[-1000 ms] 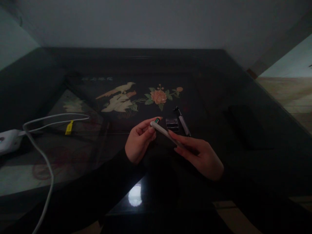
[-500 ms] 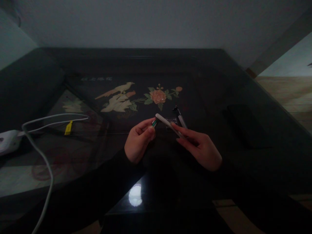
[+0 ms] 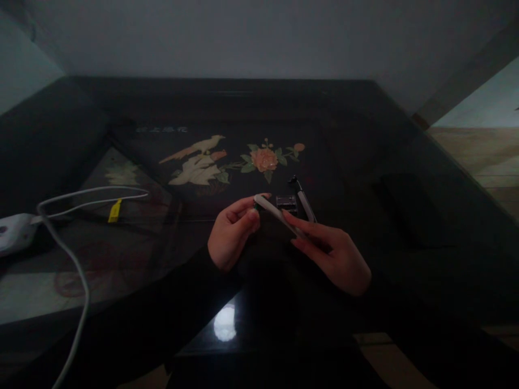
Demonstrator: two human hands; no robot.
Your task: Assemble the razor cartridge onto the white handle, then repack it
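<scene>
Holding white stick w/ both hands

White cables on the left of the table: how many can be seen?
2. One thick white cable runs from the white box down toward the near edge. A thinner looped cable with a yellow tag lies behind it. Dim light may hide others.

A black lacquered table shows a pale bird and an orange flower.

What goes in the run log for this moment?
left hand: pinches green battery | right hand: holds white remote | battery at remote's end | table: dark
</scene>
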